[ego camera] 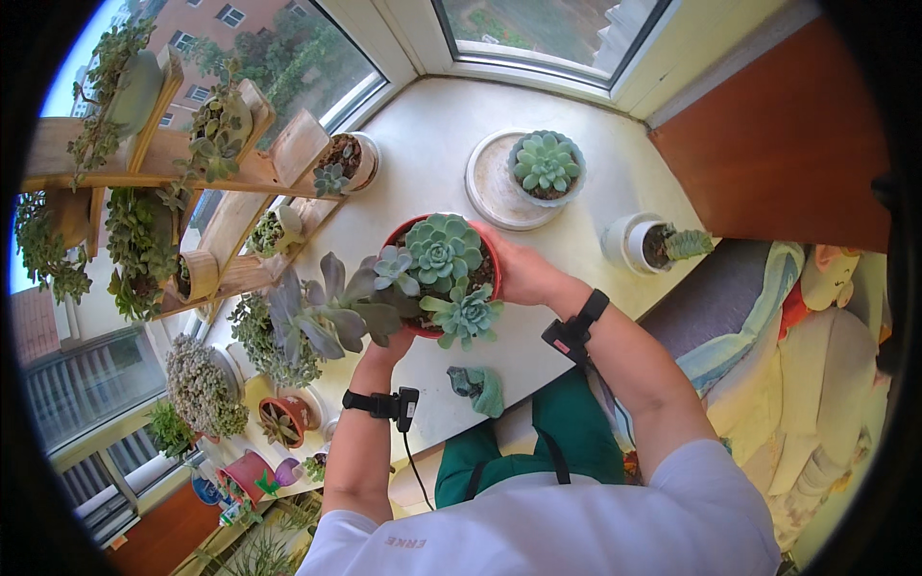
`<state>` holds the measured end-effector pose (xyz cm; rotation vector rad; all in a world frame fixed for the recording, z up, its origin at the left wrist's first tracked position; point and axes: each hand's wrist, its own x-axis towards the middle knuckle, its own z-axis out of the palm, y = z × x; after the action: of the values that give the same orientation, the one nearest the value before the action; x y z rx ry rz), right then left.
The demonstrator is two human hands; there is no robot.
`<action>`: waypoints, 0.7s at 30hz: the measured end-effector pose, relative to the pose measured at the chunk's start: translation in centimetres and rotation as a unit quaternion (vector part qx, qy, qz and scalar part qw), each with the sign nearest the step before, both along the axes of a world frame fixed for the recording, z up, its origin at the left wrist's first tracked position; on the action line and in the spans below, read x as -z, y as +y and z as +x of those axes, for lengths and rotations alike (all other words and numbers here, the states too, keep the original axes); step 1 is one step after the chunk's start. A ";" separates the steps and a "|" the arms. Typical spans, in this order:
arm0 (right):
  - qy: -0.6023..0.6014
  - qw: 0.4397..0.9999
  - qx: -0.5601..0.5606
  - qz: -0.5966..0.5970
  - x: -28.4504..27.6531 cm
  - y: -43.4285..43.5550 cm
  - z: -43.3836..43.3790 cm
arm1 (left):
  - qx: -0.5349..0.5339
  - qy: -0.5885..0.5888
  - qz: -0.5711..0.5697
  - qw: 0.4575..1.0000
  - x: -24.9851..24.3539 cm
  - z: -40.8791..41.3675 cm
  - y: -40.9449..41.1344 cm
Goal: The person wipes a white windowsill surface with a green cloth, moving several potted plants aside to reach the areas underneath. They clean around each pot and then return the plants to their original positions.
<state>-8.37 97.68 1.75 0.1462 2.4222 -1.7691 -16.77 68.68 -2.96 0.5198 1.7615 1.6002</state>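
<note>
Between my two hands is a red round pot (497, 268) of succulents, held over the white windowsill. Green rosettes (441, 248) fill it, and a long purplish-grey stem (331, 302) leans out over its left side. My right hand (520, 270) wraps the pot's right wall. At the lower left, my left hand (392, 347) supports the pot, its fingers mostly hidden under the leaves and rim. Nearby on the sill lies a crumpled green cloth (484, 392), toward my lap. Beyond the pot, a pale scalloped pot (547, 169) with one rosette stands partly on a white round saucer (486, 187).
A wooden tiered plant stand (238, 169) with several potted succulents rises at the left. A small white pot (634, 243) stands near the sill's right edge. Below left are a terracotta pot (292, 417) and a pink pot (246, 475). Windows (547, 36) border the sill (432, 137).
</note>
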 end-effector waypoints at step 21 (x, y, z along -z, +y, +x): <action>-0.032 0.999 0.014 -0.008 1.8 -0.4 -0.5 | -0.054 0.023 -0.035 0.998 2.0 -1.0 -0.1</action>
<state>-8.86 97.27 -0.05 0.2312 2.3729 -1.7666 -17.73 68.59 -4.97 0.4378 1.9016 1.6039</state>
